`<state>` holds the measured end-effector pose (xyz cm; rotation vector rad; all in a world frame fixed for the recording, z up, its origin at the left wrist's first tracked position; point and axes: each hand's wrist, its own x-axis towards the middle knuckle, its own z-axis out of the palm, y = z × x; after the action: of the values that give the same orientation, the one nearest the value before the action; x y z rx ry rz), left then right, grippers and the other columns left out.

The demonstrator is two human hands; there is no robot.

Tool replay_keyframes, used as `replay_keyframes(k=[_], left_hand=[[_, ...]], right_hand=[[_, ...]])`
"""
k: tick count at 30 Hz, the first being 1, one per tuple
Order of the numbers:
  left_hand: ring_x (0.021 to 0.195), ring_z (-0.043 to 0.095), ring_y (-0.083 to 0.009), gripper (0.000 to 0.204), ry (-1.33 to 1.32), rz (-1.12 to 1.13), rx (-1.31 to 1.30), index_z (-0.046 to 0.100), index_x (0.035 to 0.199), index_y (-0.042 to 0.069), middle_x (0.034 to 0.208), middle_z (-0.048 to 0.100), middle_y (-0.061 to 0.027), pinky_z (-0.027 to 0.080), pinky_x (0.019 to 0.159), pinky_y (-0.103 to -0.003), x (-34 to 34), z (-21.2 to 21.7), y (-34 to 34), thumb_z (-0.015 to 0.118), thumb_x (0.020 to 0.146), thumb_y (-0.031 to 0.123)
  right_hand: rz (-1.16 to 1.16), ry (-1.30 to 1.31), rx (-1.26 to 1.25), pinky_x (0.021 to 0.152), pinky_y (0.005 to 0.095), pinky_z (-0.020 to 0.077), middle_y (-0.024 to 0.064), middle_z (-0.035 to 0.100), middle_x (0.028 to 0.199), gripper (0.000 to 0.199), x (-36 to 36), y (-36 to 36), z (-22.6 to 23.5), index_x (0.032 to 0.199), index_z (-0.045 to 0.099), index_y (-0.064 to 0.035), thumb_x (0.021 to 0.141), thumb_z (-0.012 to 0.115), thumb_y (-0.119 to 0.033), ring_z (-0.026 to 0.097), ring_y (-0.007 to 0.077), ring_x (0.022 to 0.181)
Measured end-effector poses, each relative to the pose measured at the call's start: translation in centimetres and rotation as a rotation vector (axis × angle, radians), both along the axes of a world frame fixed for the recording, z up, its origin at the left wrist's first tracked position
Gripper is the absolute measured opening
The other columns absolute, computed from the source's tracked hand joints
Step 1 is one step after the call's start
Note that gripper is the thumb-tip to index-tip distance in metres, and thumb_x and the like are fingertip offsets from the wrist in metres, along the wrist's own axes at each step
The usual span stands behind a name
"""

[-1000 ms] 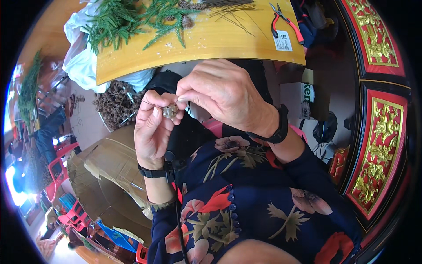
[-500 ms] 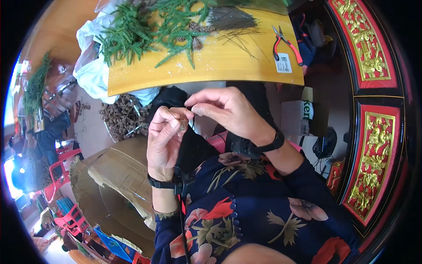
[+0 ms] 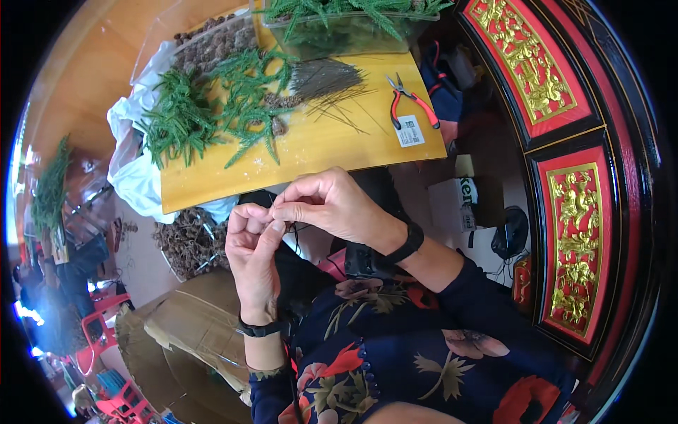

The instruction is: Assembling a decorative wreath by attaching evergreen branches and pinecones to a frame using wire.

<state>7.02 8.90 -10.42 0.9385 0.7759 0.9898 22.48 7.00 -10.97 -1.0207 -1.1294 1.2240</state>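
Fingertip to fingertip, my left hand (image 3: 256,244) and my right hand (image 3: 328,206) meet in front of the table's near edge. A small brown piece, perhaps a pine cone, is pinched in my left hand; the fingers cover most of it. My right thumb and forefinger are pressed together at the same spot, on what looks like a thin dark wire, barely visible. On the yellow table (image 3: 212,185) lie a heap of dark wires (image 3: 326,78), green artificial pine sprigs (image 3: 180,116), a few pine cones (image 3: 278,126) and red-handled pliers (image 3: 412,100).
A clear bin of green sprigs (image 3: 339,35) stands at the table's far side, beside a tray of pine cones (image 3: 222,44). A white label card (image 3: 409,131) lies by the pliers. Below are a basket of brown cones (image 3: 187,244) and cardboard (image 3: 194,304). Carved red-gold panels (image 3: 573,247) stand right.
The view has tilted up, showing more of the table's far side. My right thumb and fingers have come down against the left fingertips, and the small brown piece is more hidden.
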Motion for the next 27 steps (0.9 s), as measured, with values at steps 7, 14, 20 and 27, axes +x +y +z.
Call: replay_keyframes(k=[7, 14, 20, 27], left_hand=[[0.064, 0.043, -0.0045, 0.008, 0.119, -0.229, -0.124, 0.053, 0.098, 0.007, 0.081, 0.055, 0.0014, 0.034, 0.057, -0.018, 0.1, -0.2, 0.6, 0.055, 0.092, 0.012], [0.061, 0.037, -0.0049, 0.017, -0.017, -0.292, -0.3, 0.053, 0.096, 0.006, 0.071, 0.043, 0.0041, 0.027, 0.053, -0.019, -0.1, -0.1, 0.8, 0.051, 0.093, 0.023], [0.06, 0.034, -0.0049, 0.018, -0.129, -0.311, -0.342, 0.053, 0.094, 0.006, 0.07, 0.041, 0.0046, 0.025, 0.052, -0.02, -0.8, -0.6, 1.2, 0.052, 0.092, 0.023], [0.058, 0.031, -0.004, 0.016, -0.016, -0.311, -0.295, 0.052, 0.093, 0.006, 0.068, 0.038, 0.0058, 0.023, 0.05, -0.02, -0.9, -0.6, 1.1, 0.05, 0.093, 0.022]], right_hand=[[-0.098, -0.061, -0.055, 0.06, 0.0191, 0.0468, 0.0035, 0.066, 0.073, 0.009, 0.1, -0.4, -0.3, 0.086, 0.068, 0.0037, 0.086, 0.065, -0.005, 0.058, 0.0046, 0.067], [-0.092, -0.096, -0.019, 0.061, 0.0194, 0.0474, 0.0047, 0.066, 0.074, 0.009, 0.1, -0.2, -0.2, 0.087, 0.068, 0.0043, 0.086, 0.065, -0.004, 0.059, 0.0056, 0.068], [-0.088, -0.107, 0.017, 0.065, 0.02, 0.0475, 0.0061, 0.067, 0.078, 0.01, 0.1, -0.2, -0.7, 0.089, 0.068, 0.0042, 0.086, 0.065, -0.005, 0.059, 0.007, 0.071], [-0.093, -0.276, 0.106, 0.065, 0.0224, 0.0464, 0.0078, 0.064, 0.078, 0.011, -0.1, -0.3, -0.5, 0.091, 0.068, 0.0045, 0.086, 0.065, -0.005, 0.06, 0.0107, 0.07]])
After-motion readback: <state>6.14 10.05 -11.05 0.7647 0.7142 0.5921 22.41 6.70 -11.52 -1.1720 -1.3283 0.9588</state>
